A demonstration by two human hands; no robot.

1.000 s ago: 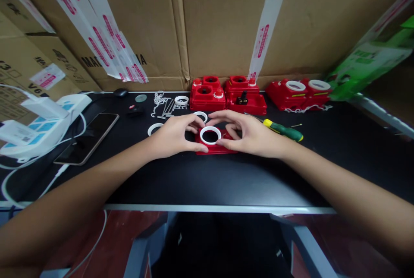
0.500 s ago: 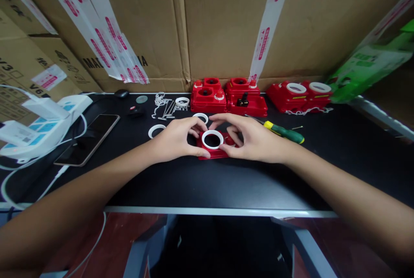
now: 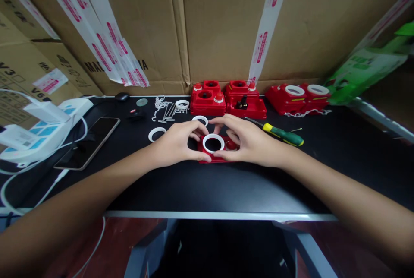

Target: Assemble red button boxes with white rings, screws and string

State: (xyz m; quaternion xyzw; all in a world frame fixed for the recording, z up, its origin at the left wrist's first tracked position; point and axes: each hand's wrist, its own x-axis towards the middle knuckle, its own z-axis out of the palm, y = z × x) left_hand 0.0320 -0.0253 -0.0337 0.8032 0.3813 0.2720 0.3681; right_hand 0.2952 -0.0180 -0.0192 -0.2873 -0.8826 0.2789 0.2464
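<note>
A small red plastic housing (image 3: 216, 158) lies on the black table (image 3: 210, 183) in front of me, with a white ring (image 3: 213, 143) seated on its round opening. My left hand (image 3: 176, 143) grips the housing's left side, thumb at the front edge and fingers curled over the back. My right hand (image 3: 249, 140) holds the right side the same way, its fingertips touching the ring's rim. Both hands are closed round the part.
Two loose white rings (image 3: 157, 134) (image 3: 199, 120) lie just behind my hands. Further back stand red housings (image 3: 207, 96) (image 3: 297, 98), a pile of metal pins (image 3: 168, 107) and a green-yellow screwdriver (image 3: 283, 135). A phone (image 3: 89, 142) and power strip (image 3: 45, 127) sit left. Cardboard boxes (image 3: 226, 23) wall the back.
My hands have drawn slightly closer together round the red housing and ring. The view has shifted a little; nothing else on the table moved.
</note>
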